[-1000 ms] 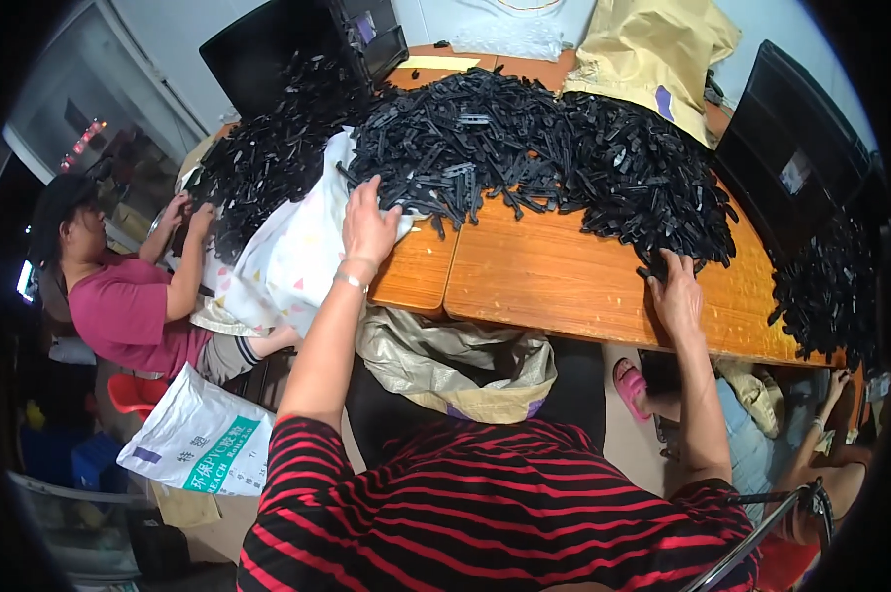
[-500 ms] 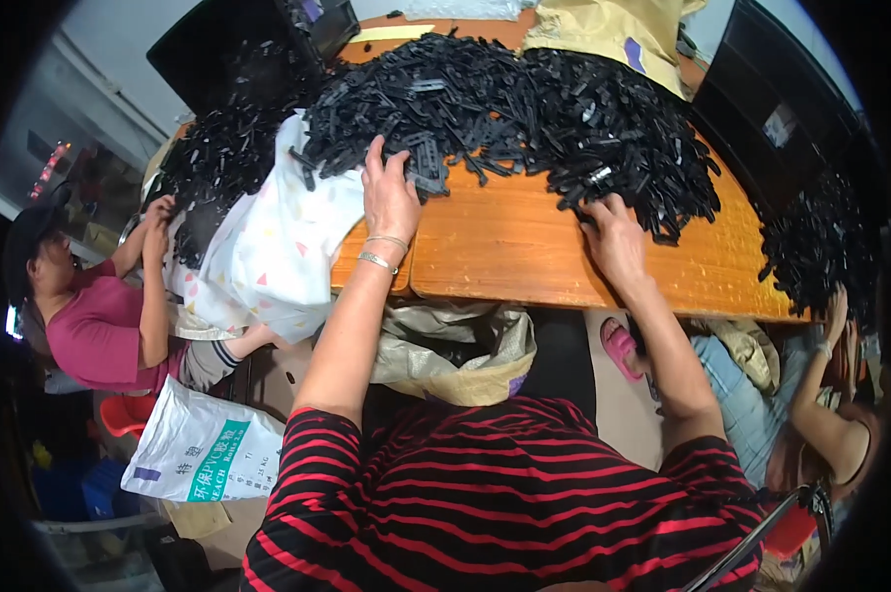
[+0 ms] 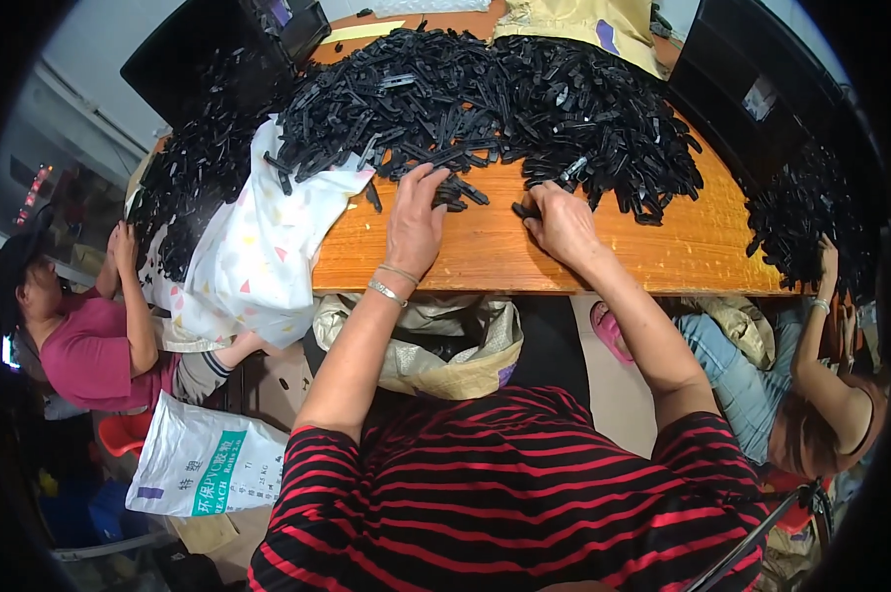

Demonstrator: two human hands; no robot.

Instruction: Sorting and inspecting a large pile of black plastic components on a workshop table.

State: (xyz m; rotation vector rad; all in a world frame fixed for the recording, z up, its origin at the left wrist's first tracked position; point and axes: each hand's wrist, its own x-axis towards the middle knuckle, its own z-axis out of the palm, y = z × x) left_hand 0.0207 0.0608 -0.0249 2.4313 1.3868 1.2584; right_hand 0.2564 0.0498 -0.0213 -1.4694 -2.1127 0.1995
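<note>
Black plastic pieces under both hands

Black strips (image 3: pixel 485 109) lie heaped across the far side of the wooden table (image 3: pixel 583 252). Left hand (image 3: pixel 416 222) rests palm down at the heap's near edge, fingers loosely spread over a few loose pieces (image 3: pixel 455 192). Right hand (image 3: pixel 562 222) pinches one small piece (image 3: pixel 524 210) just beside the heap. A patterned white cloth (image 3: pixel 258 247) hangs off the table's left side; an open sack (image 3: pixel 445 345) sits below the table edge, between the forearms
</note>
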